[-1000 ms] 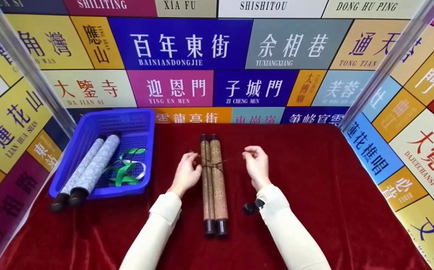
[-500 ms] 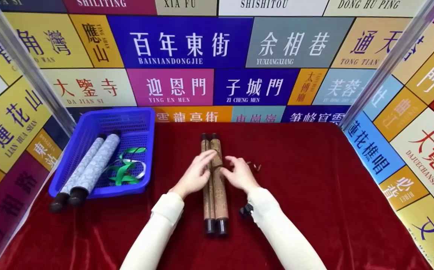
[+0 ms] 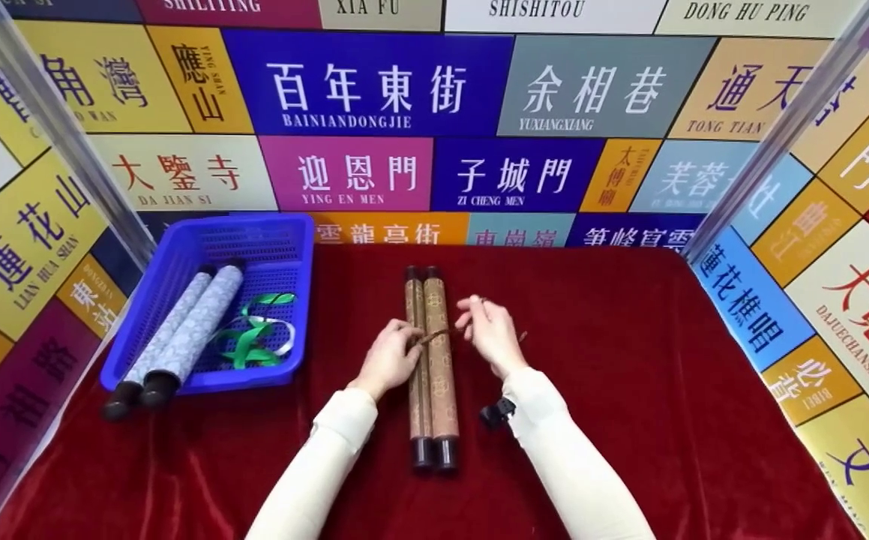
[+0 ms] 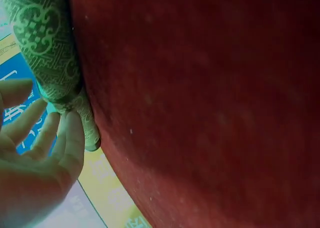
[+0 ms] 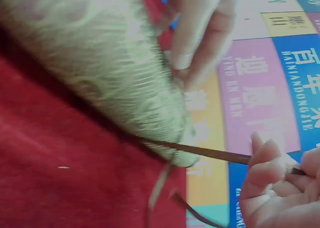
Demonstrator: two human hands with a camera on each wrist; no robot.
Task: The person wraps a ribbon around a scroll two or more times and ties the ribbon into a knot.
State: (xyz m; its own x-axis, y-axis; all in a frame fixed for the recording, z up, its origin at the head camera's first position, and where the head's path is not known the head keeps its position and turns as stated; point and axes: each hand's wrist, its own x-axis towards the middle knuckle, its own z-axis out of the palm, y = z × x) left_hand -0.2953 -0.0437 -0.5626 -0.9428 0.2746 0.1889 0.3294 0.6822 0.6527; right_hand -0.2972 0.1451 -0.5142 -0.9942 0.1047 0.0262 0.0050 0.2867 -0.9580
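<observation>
A brown patterned scroll [image 3: 440, 382], rolled from both ends into two rollers with dark end knobs, lies lengthwise on the red cloth. A thin brown ribbon [image 5: 215, 152] crosses its middle. My right hand [image 3: 490, 330] pinches one ribbon end between thumb and fingers [image 5: 262, 173], stretching it out to the right of the scroll. Other loose ribbon lengths hang nearby in the right wrist view. At the scroll's left side, my left hand [image 3: 391, 356] touches the roller beside the ribbon. In the left wrist view its fingers [image 4: 72, 138] are fairly straight, with the thumb apart from them.
A blue plastic basket [image 3: 301, 300] stands at the left. Inside are a pale blue scroll [image 3: 198, 322], its dark knobs jutting over the front rim, and green ribbons [image 3: 254, 341]. Clear posts and printed sign panels [image 3: 367, 82] bound the red cloth [image 3: 591, 337].
Both hands came in from the scroll's sides to its middle. My right hand then drew back to the right with a ribbon end, while the left stayed at the scroll's left side.
</observation>
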